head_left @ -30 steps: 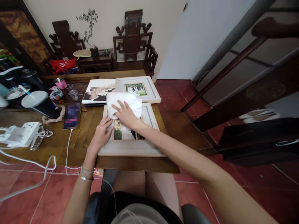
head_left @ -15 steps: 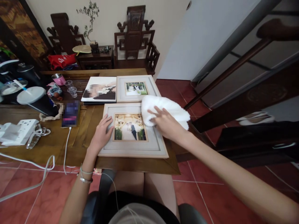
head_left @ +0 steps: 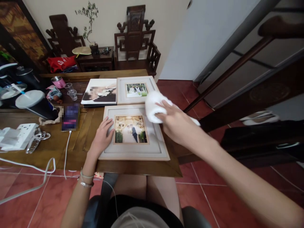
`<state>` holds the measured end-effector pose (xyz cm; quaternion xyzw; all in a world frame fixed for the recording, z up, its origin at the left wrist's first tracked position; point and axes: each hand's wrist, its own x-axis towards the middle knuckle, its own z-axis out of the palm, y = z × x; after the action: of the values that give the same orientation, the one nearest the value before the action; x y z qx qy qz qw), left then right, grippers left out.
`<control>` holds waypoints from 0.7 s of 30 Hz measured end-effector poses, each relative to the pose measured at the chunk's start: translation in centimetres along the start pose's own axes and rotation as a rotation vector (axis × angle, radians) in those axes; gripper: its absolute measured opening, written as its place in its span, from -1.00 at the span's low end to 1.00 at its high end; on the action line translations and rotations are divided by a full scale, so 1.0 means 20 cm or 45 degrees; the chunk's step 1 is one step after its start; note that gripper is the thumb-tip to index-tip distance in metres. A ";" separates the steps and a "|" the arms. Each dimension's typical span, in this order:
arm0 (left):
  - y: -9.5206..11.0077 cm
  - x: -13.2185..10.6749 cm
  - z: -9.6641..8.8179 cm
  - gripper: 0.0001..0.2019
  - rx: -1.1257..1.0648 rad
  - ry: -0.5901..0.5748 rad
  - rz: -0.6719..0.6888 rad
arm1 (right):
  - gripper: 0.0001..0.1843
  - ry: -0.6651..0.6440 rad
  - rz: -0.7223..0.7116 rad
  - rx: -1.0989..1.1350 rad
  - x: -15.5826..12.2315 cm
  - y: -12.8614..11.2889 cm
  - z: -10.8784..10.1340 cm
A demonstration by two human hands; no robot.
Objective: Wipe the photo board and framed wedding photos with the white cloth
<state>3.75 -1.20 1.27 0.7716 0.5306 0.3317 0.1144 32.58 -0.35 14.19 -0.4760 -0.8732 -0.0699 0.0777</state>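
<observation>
A light wooden picture frame with a wedding photo lies flat near the table's front edge. My left hand rests open on its left side, fingers spread. My right hand grips a white towel above the frame's upper right corner, its fingers curled into the bunched cloth. Whether the towel touches the frame cannot be made out. Behind lies a second picture frame with a smaller photo; the towel covers its lower right corner. Left of that is a photo album.
On the wooden table, left, are a phone on a white cable, a power strip, a clear hair claw, a lidded cup and a pink cup. A dark chair stands behind the table.
My right hand has lifted and bunched the towel, which lay spread over the frame's right edge. My left hand stays on the frame.
</observation>
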 end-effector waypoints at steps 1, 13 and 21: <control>0.00 0.00 0.00 -0.66 -0.001 0.008 0.003 | -0.46 -0.009 -0.006 -0.067 0.07 0.01 0.07; 0.00 0.01 0.00 -0.66 0.016 0.019 0.007 | -0.65 -0.192 -0.358 0.044 -0.27 -0.16 0.36; 0.01 0.01 0.00 -0.63 0.001 -0.025 -0.007 | -0.49 -0.377 -0.324 0.315 -0.33 -0.34 0.19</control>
<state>3.93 -1.17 1.40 0.7734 0.5317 0.3236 0.1202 30.12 -8.75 8.85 -0.3540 -0.9300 0.0991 -0.0031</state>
